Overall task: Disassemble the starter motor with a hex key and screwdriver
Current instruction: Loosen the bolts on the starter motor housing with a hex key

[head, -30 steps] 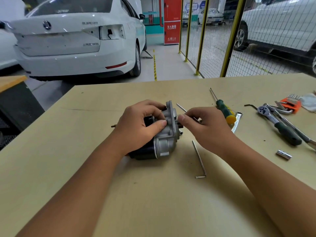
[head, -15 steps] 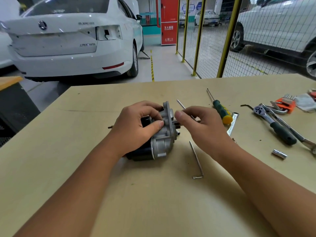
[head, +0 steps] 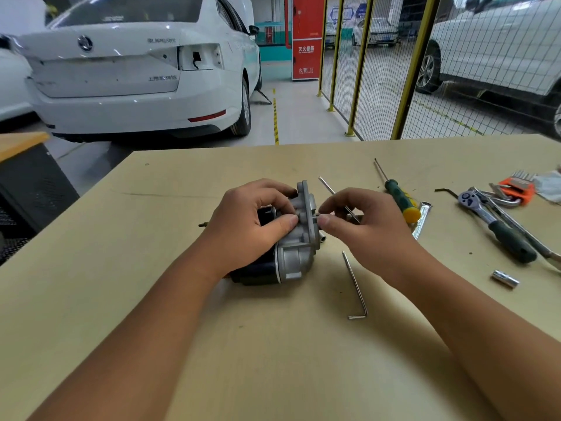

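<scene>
The starter motor (head: 291, 253), a black body with a silver end housing, lies on its side mid-table. My left hand (head: 249, 226) grips it from the left, thumb pressed on the housing. My right hand (head: 364, 229) pinches a small bolt (head: 317, 214) that sticks out of the housing's right face, between thumb and forefinger. A thin metal rod (head: 326, 185) runs behind my right fingers; I cannot tell whether I hold it. An L-shaped hex key (head: 355, 287) lies loose on the table to the right of the motor. The green-and-yellow screwdriver (head: 400, 199) lies beyond my right hand.
A ratchet wrench (head: 498, 226), an orange hex key set (head: 516, 186), a small socket (head: 505, 279) and a silver spanner (head: 422, 220) lie at the right of the wooden table (head: 151, 268). Beyond the table stand a white car (head: 136, 74) and a yellow mesh fence (head: 409, 71).
My right thumb and forefinger have shifted slightly at the housing's face. My left hand keeps its grip and the motor stays in place. The view itself has shifted a little.
</scene>
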Motion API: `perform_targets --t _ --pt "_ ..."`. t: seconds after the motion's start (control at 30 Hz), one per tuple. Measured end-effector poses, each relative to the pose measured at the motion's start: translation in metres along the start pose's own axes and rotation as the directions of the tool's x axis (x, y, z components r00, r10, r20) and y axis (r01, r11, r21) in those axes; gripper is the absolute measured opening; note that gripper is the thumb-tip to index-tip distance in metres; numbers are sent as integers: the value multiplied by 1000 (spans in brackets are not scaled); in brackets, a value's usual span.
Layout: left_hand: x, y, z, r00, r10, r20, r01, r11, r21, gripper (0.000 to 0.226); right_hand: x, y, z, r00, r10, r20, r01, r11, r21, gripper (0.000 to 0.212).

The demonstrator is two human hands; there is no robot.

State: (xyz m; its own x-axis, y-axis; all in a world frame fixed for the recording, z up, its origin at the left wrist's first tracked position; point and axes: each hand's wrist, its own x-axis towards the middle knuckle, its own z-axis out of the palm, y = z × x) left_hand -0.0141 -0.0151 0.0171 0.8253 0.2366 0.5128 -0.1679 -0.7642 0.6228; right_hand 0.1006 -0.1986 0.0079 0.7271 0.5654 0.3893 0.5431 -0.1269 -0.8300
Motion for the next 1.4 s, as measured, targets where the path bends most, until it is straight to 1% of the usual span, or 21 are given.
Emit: perform_targets --t 0.07,0.17,0.2,0.3,0.37,0.43,0.47,0.53,0.6,0.63,0.7,0.77,0.83,0.9,0.97,1.03,1.1,1.17,1.23,1.33,1.4 --pt "-1 0 1 1000 -4 1 4 1000 -7 14 -2 0 2 999 11 -30 -9 999 39 11" --pt "0 0 1 1000 -11 1 11 1000 -10 14 1 0 5 999 25 -26 -27 994 -102 26" --pt "0 0 1 1000 -13 3 14 1000 -12 13 2 1 4 1000 27 -15 -28 995 -93 22" --pt "1 0 0 1000 -8 12 8 1000 -15 10 0 -1 -2 1000 11 1 -11 998 56 8" --pt "1 -1 0 1000 -7 8 7 1000 -5 12 1 3 -2 1000 0 2 0 1000 15 14" --pt "0 -4 1 1000 -4 5 4 1000 -9 9 2 6 1 1000 12 15 -10 993 -121 25" --pt "0 -5 1 1000 -1 9 2 1000 -17 5 3 7 0 1000 13 21 -10 990 -138 23" --pt "0 -4 1 1000 4 8 -4 1000 -21 2 3 8 -1 999 10 36 -9 999 -39 11" --pt "1 -4 1 1000 1 6 -1 1000 -22 2 3 8 -2 1000 6 31 -8 998 59 13" --pt "2 -4 1 1000 -2 8 2 1000 -23 2 3 9 -2 1000 6 20 -7 998 56 20" --pt "1 -3 1 1000 -9 11 9 1000 -26 1 3 10 0 1000 4 14 -3 999 -38 27" --pt "1 -4 2 1000 -11 10 11 1000 -24 1 3 12 2 999 11 32 -9 997 -78 20" --pt "0 -4 2 1000 -14 9 15 1000 -25 2 3 13 1 998 30 48 -31 999 9 11" --pt "0 -6 2 1000 -18 12 18 999 -29 3 2 12 1 999 27 38 -29 998 59 25" --pt "0 -7 3 999 -30 16 30 999 -34 1 2 12 4 999 23 29 -23 1000 3 33" --pt "1 -7 3 999 -30 13 31 999 -31 4 3 12 5 999 20 28 -18 998 -52 22" --pt "2 -5 2 1000 -27 10 27 999 -30 9 3 11 3 998 32 57 -33 999 10 13" --pt "1 -3 3 999 -37 10 37 999 -35 10 1 10 0 996 39 79 -43 997 59 18" --pt "0 -3 3 999 -43 11 43 998 -35 10 1 12 -1 998 24 60 -24 1000 -7 27" --pt "1 0 1 999 -33 -1 33 999 -31 4 3 8 -2 998 -5 63 11 996 -85 20" --pt "2 2 1 999 -35 0 35 999 -28 2 6 7 -4 996 21 83 -22 1000 12 10"
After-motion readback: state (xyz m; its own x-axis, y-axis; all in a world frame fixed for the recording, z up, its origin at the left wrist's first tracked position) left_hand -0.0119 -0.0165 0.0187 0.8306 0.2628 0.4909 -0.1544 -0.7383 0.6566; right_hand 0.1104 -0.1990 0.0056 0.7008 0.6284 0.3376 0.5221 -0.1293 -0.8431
